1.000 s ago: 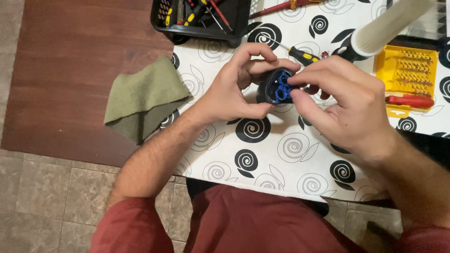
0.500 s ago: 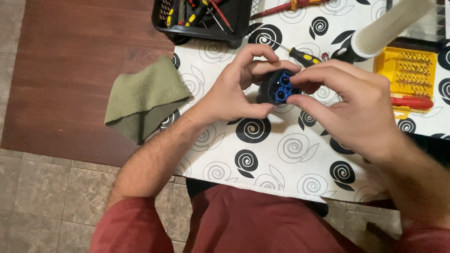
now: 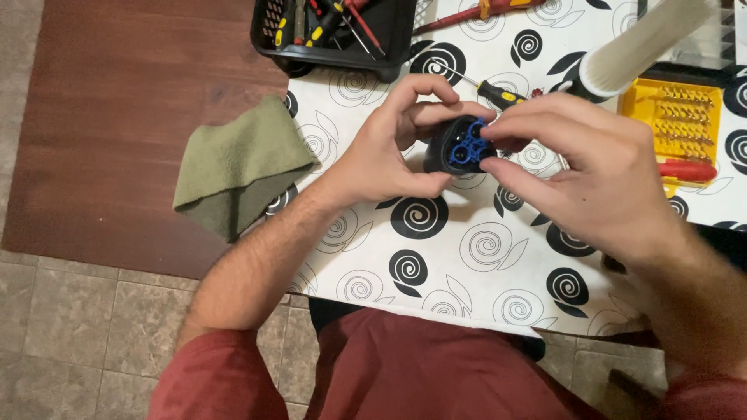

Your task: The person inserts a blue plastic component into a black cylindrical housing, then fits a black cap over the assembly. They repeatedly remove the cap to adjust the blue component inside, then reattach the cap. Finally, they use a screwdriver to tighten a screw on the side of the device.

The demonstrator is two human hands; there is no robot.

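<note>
Little has shifted since the earlier frame: the left hand [image 3: 389, 152] still grips the black housing [image 3: 447, 148], its blue insert [image 3: 469, 148] facing the right hand [image 3: 591, 175], whose fingertips pinch that insert above the bench [image 3: 467, 264].

From my remote seat I see a folded olive-green cloth [image 3: 237, 167] lying half on the dark brown wooden tabletop [image 3: 132, 117] and half on the white oilcloth with black spirals [image 3: 436, 257]. A black plastic tool basket [image 3: 334, 35] sits at the top, a yellow bit case [image 3: 673, 117] to the right.
</note>
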